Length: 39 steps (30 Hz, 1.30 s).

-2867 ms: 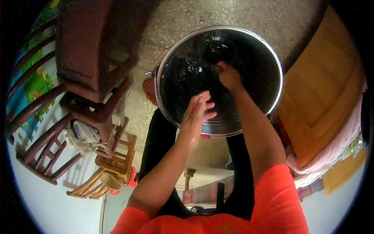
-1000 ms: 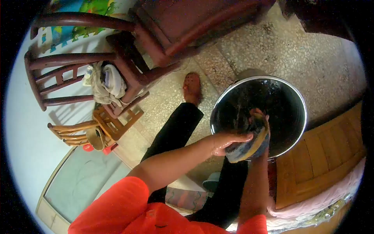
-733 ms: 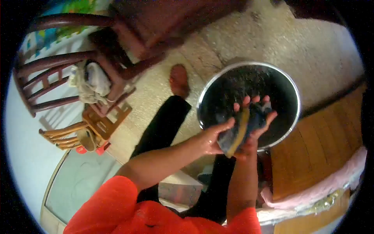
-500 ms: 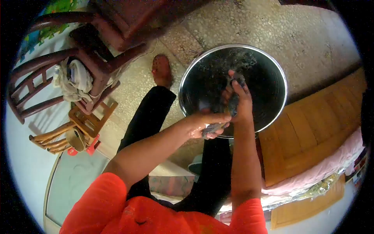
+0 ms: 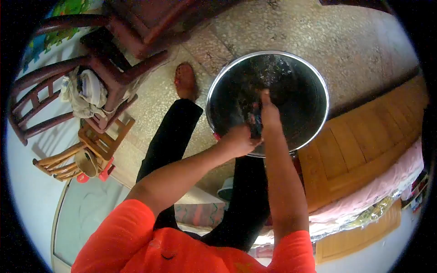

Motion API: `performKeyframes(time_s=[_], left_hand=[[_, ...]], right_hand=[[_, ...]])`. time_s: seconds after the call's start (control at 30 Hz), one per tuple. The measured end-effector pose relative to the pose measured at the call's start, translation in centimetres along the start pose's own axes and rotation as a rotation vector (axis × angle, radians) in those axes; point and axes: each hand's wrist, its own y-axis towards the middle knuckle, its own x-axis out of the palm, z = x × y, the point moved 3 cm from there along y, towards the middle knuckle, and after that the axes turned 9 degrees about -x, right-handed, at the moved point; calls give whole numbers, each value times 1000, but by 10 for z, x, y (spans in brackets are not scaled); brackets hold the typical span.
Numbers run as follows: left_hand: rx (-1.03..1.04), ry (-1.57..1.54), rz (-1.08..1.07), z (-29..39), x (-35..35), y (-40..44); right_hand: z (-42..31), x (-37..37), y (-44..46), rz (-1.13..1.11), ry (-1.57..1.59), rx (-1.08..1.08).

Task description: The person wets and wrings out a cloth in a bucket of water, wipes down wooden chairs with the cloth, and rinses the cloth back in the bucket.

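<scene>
A round metal basin (image 5: 326, 86) with a shiny rim stands on the floor in front of me, holding dark water. My left hand (image 5: 241, 140) is over its near side with the fingers curled, partly turned from view. Beside it, my right hand (image 5: 269, 113) reaches further in, thumb pointing to the far side and fingers bent around. Between the two hands is a wet dark cloth (image 5: 256, 120), mostly hidden by them and hard to tell from the water.
Left of the basin is my shoe (image 5: 185, 81) on the speckled floor. Dark red wooden chairs (image 5: 102, 68) stand at the left, one with a pale cloth (image 5: 88, 88), near a small wooden chair (image 5: 98, 141). A wooden panel (image 5: 359, 148) borders the right side.
Both hands have gone lower into the basin. The dark cloth, plainly seen hanging from them before, is now mostly hidden. The view has shifted slightly.
</scene>
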Motion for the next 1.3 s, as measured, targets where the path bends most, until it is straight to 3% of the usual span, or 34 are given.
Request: performKeyframes(time_s=[0.03,0.07,0.1,0.13,0.17,0.2,0.23,0.33,0.4,0.47,0.5,0.53,0.67,0.7,0.77,0.8,0.87,0.97,1.0,1.07,1.17,1.2,1.27,1.3], left_hand=[[218,-190,221,1,7,5],[435,-378,445,0,6,4],[427,-376,451,6,-8,-5],[105,-735,-128,17,-19,-14],[-242,-1045,-720,24,-18,-28],[-213,-1250,-954,28,-15,-36],[-235,-1382,-1118,30,-13,-40],[-159,-1709,-1322,36,-15,-52],[-153,-1771,-1215,32,-7,-53],[-77,-1738,-1045,34,-14,-52],[-22,-1654,-969,37,-20,-53],[-46,-1536,-938,38,-24,-53],[-240,-1226,-927,23,-4,-33],[-250,-1247,-903,19,0,-28],[-223,-930,-649,14,1,-17],[-226,-936,-644,16,1,-18],[-195,-792,-292,21,-4,-18],[101,-702,80,-27,97,50],[105,-706,74,-25,92,46],[413,-342,139,-14,74,33],[422,-106,23,-6,49,11],[430,-112,15,0,33,-2],[301,-601,-32,4,0,-28],[313,-601,-43,2,-5,-37]], right_hand=[[-4,-1,-10,-158,359,376],[9,-2,-4,-339,644,330],[21,-7,2,-519,929,281],[23,-12,1,-528,931,285],[14,-19,-3,-587,1148,166],[4,-22,-7,-642,1365,39],[1,-20,-12,-652,1369,39],[-14,-19,-31,-651,1559,-288],[8,-24,-33,-699,1463,-311],[-5,-30,-42,-463,951,-390],[-16,-26,-47,-399,919,-284],[-22,-22,-52,-332,880,-163],[-31,-17,-52,-243,726,-204],[-32,-16,-51,-184,615,-310],[-32,-14,-47,-130,502,-420],[-29,-13,-45,-98,428,-417],[-26,-7,-40,-67,350,-409],[-23,1,-36,-15,193,-380],[-27,2,-39,42,47,-470],[-31,6,-41,100,-108,-558],[-22,10,-47,180,-368,-528],[-20,12,-50,232,-422,-507],[-14,19,-52,294,-479,-482],[-11,23,-56,346,-458,-380]])
